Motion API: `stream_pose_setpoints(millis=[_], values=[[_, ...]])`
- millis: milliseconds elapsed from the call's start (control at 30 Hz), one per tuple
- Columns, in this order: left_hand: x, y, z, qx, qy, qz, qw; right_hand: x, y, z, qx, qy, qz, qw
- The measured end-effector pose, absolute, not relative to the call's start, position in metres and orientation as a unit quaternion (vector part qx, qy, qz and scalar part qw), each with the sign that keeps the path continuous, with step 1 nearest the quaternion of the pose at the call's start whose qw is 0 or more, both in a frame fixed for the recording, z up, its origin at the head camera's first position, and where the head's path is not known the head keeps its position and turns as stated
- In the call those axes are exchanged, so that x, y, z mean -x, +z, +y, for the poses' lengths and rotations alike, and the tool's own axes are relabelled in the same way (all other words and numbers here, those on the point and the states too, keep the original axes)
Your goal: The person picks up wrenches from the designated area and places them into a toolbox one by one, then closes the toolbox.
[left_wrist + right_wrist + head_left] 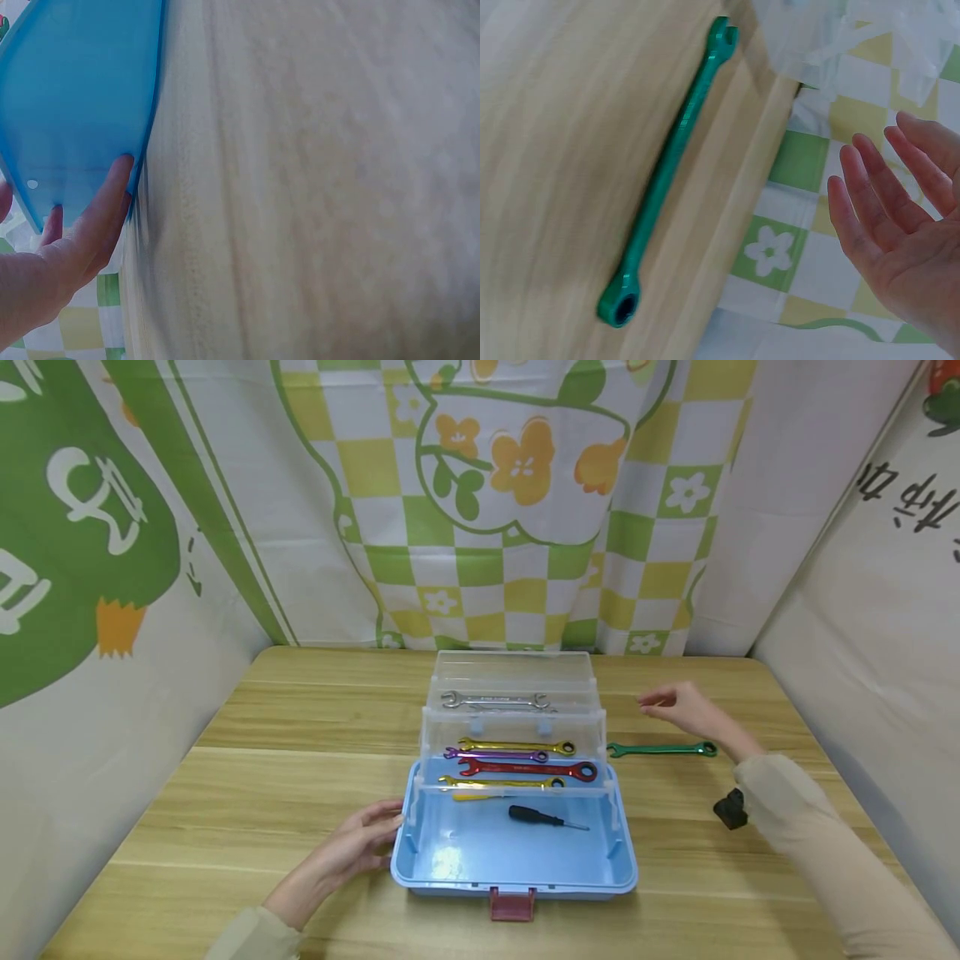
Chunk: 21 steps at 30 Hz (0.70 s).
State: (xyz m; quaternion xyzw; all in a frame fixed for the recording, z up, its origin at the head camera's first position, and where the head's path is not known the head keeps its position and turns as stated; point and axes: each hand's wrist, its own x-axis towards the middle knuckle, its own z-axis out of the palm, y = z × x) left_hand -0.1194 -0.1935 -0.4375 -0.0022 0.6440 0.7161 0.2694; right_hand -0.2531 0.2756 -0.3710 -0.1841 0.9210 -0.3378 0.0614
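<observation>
My left hand [352, 842] rests against the left side of a light-blue toolbox [517, 864], its fingers fairly straight along the wall in the left wrist view. On the right, my right hand [686, 710] is raised over the table with loosely bent fingers and nothing in it. A green combination wrench [663, 749] lies just in front of that hand, right of the box. The toolbox's clear trays [600, 735] are unfolded. They hold a silver wrench [495, 701], two yellow wrenches, a purple wrench [498, 756] and a red wrench [525, 768].
A black-handled screwdriver [536, 815] lies in the box's bottom, with a yellow handle [471, 797] partly under the front tray. The pink latch [512, 906] hangs at the front. A small black object [730, 810] is beside my right sleeve. Printed curtains [525, 593] border the table.
</observation>
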Motion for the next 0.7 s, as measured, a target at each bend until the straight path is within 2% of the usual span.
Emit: stream_pose_setpoints(millis=[267, 700], values=[[0.119, -0.437, -0.194, 0.005, 0.718, 0.642, 0.269, 0.25, -0.386, 0.283, 0.207, -0.343, 0.914, 0.068], [0.118, -0.438, -0.193, 0.0, 0.718, 0.642, 0.269, 0.247, -0.404, 0.293, 0.231, -0.338, 0.906, 0.109]])
